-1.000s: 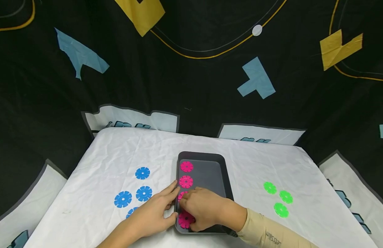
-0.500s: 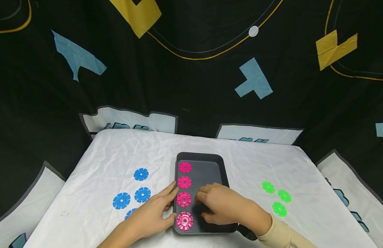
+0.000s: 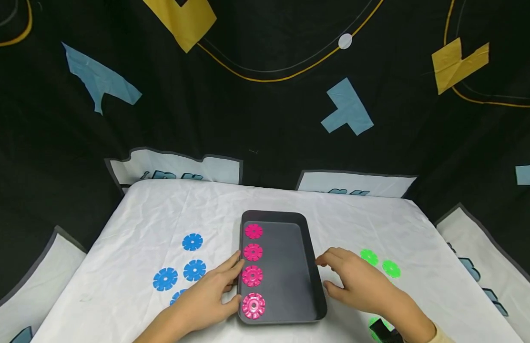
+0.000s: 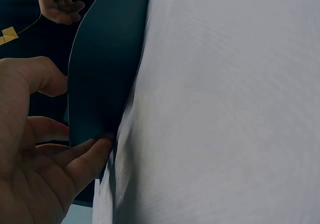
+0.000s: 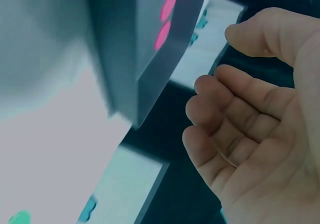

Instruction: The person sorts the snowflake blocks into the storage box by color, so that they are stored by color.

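A dark grey rectangular baking tray [image 3: 288,271] lies on the white cloth, with several pink notched discs [image 3: 253,276] in a column along its left side. My left hand [image 3: 209,297] rests against the tray's left wall; in the left wrist view its fingertips and thumb touch the outer side. Just right of the tray, my right hand [image 3: 361,281] hovers with loosely bent fingers and nothing in it. The right wrist view shows that empty palm [image 5: 260,149] beside the tray wall [image 5: 165,74].
Several blue notched discs [image 3: 194,270] lie left of the tray, one partly hidden by the left hand. Green discs [image 3: 391,268] lie to the right, one mostly covered by a black wrist strap [image 3: 384,330]. A black printed curtain [image 3: 256,119] hangs behind the table.
My right hand has moved from the pink discs across the tray and out past its right wall, uncovering the lower discs. The left hand stays at the tray's left side.
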Available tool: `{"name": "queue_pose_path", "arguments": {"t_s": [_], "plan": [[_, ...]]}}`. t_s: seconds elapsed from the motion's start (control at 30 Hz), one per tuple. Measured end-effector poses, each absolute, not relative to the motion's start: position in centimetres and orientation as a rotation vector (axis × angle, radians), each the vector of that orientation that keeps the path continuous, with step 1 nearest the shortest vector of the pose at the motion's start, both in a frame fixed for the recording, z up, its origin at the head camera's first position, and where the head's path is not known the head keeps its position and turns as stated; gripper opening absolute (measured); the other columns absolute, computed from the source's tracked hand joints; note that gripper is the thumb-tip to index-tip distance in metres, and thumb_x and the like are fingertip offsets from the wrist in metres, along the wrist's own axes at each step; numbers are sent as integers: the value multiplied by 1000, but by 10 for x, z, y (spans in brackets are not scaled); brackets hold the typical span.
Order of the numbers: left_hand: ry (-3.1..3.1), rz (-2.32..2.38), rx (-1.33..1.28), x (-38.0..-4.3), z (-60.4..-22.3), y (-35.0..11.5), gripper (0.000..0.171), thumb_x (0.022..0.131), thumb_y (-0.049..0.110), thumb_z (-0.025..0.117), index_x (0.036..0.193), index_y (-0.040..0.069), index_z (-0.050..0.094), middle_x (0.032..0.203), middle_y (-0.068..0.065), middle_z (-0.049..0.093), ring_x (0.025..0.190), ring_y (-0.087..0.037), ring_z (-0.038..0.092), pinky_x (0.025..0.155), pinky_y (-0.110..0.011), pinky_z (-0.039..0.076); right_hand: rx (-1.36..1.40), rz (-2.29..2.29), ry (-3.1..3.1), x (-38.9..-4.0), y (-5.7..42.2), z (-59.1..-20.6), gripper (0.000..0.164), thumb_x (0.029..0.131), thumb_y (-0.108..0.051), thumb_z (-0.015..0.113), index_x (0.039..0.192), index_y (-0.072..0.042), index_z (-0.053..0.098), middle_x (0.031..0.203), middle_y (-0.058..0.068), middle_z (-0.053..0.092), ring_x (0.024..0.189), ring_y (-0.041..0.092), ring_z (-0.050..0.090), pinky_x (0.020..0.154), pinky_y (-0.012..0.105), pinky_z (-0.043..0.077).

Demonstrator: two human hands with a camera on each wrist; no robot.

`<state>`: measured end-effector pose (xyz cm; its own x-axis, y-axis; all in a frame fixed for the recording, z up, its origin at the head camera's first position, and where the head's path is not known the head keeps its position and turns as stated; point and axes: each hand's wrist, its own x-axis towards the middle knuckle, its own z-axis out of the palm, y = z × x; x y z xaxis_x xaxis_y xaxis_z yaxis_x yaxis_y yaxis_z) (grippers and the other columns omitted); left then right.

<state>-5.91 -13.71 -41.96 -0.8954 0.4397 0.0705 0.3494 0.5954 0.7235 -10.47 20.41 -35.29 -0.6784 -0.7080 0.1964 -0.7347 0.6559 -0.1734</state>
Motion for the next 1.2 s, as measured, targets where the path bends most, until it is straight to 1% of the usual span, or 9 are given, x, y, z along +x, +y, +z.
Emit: {"name": "queue_pose_path", "arguments": {"t_s": [0.17,0.27,0.37,0.57,0.73,0.9,1.03,1.13,1.2], "plan": [[2698,1186,663,-59,-420,-137,71,90,21,63,150,-1,32,162,-7,13,120,-13,55,95,-26,48,1018,435,-2788,-101,232,-356,37,79,-16,74,113,-22,61,111,-21,56,87,1,55,73,22,52],[2694,1192,668,-59,-419,-137,71,90,21,63,150,-2,32,162,-7,13,121,-14,54,94,-26,48,929,449,-2773,-100,250,-359,39,78,-14,76,112,-23,61,111,-22,56,87,1,55,70,22,52],[2691,1201,682,-59,-419,-137,71,90,20,63,149,-3,32,162,-8,13,121,-15,55,94,-26,49,851,449,-2768,-100,267,-363,39,77,-11,77,111,-21,61,109,-18,57,85,4,56,67,22,52],[2681,1202,671,-60,-420,-138,71,90,20,63,150,-2,31,162,-7,12,120,-13,55,94,-25,48,580,505,-2915,-99,298,-377,35,78,-8,74,111,-11,63,108,-3,61,85,16,58,66,30,51],[2684,1201,672,-60,-420,-138,71,90,20,63,150,-2,32,162,-8,12,122,-14,54,94,-25,48,354,492,-3061,-101,324,-393,42,78,-17,76,114,-2,63,109,7,61,86,23,59,69,39,51],[2670,1215,666,-60,-419,-137,71,90,20,63,150,-2,31,162,-7,12,122,-13,54,94,-24,48,205,449,-3138,-104,342,-403,49,75,-24,77,113,4,63,105,13,61,91,30,60,75,48,51],[2663,1229,684,-59,-418,-137,70,91,18,63,150,-3,31,162,-7,12,121,-14,55,93,-26,49,151,453,-3203,-107,348,-409,55,75,-33,79,112,4,63,104,14,61,97,35,59,81,53,50],[2664,1228,694,-59,-418,-137,70,91,18,63,150,-3,31,162,-7,12,120,-14,56,93,-27,50,139,481,-3239,-109,348,-414,61,75,-42,80,113,3,63,105,12,61,98,33,60,82,53,50],[2667,1224,693,-59,-418,-137,70,91,19,63,150,-3,31,162,-7,13,119,-14,56,93,-27,50,142,498,-3242,-109,347,-416,62,76,-44,80,112,3,63,104,11,61,97,32,60,81,52,50]]}}
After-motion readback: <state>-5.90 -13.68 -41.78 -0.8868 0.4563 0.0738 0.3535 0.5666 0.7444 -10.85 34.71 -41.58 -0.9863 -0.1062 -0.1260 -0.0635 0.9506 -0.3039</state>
